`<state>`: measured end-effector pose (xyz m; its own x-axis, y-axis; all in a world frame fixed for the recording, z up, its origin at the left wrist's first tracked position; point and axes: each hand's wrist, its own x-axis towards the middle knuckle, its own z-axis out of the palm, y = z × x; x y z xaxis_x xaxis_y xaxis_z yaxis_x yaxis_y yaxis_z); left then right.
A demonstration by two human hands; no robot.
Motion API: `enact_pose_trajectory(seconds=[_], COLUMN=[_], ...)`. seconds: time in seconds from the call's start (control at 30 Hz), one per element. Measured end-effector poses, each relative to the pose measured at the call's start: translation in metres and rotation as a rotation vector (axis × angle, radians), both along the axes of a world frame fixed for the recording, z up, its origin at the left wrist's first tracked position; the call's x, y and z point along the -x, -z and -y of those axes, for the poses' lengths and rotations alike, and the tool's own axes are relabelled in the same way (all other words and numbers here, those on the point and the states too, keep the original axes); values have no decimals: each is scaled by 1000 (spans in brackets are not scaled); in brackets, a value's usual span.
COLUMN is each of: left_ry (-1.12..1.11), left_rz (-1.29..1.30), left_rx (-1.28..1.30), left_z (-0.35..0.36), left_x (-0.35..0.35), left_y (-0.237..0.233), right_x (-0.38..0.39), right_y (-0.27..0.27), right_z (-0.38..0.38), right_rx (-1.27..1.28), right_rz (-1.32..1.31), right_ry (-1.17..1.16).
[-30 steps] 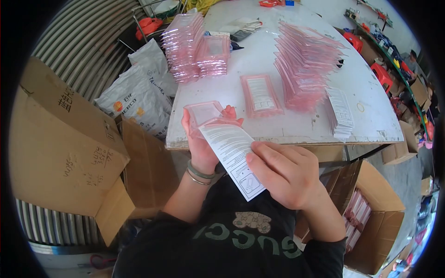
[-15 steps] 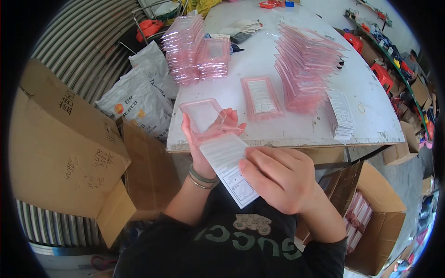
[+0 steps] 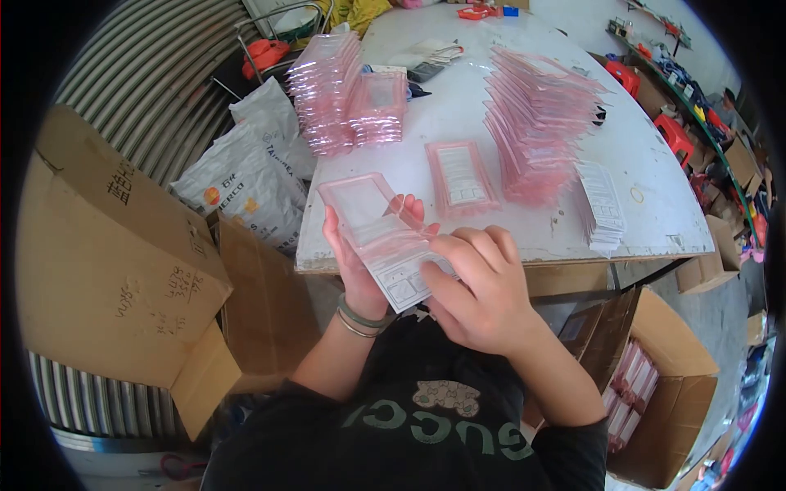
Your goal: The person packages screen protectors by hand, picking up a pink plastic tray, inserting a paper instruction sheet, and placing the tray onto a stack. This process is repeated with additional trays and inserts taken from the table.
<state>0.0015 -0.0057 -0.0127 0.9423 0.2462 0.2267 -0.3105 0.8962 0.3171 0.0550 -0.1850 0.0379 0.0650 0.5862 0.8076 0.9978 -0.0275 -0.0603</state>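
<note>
My left hand [image 3: 358,278] is closed around a clear plastic pouch with pink edges [image 3: 356,204], above the table's near edge. In my right hand [image 3: 483,295], a white printed leaflet [image 3: 399,274] is pinched by its right side near the lower end. The leaflet's upper part lies inside the pouch's opening, and its lower end with a line drawing sticks out. Just beyond my hands, a pink-edged pouch with a printed leaflet in it [image 3: 461,173] lies flat on the table. A stack of white leaflets [image 3: 603,204] stands near the right front edge.
On the white table [image 3: 565,237] stand a tall fanned stack of pink pouches [image 3: 536,131] and more pouch stacks [image 3: 323,98] at the left. A calculator [image 3: 423,72] lies farther back. Cardboard boxes [image 3: 123,245] are at the left, and an open carton [image 3: 675,393] is at the right.
My right hand has moved up toward the left one, and the leaflet has slid deeper into the pouch. Less of it sticks out. My left hand has hardly moved.
</note>
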Motion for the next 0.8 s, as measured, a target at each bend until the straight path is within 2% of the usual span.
enact_pose_trajectory(seconds=[0.03, 0.13, 0.23, 0.33, 0.43, 0.53, 0.63, 0.73, 0.8], left_ry=[31, -43, -177, -96, 109, 75, 92, 133, -7], left_rz=[33, 48, -189, -132, 46, 17, 15, 31, -123], left_rx=[18, -204, -17, -29, 10, -93, 60, 64, 18], left_z=[0, 5, 19, 15, 16, 14, 10, 10, 18], left_x=[1, -8, -5, 0, 2, -3, -3, -3, -5], left_y=[1, 4, -4, 9, 17, 26, 33, 38, 32], right_x=[0, -1, 2, 9, 17, 8, 3, 3, -2], right_y=[1, 5, 0, -8, -6, 5, 4, 4, 8], right_z=[3, -7, -14, -10, -13, -23, -18, -15, -18], right_rx=[-14, 4, 88, 215, 267, 273, 229, 296, 306], right_rz=[20, 66, 192, 230, 262, 263, 180, 223, 220], right_ry=[11, 61, 215, 241, 285, 334, 269, 242, 256])
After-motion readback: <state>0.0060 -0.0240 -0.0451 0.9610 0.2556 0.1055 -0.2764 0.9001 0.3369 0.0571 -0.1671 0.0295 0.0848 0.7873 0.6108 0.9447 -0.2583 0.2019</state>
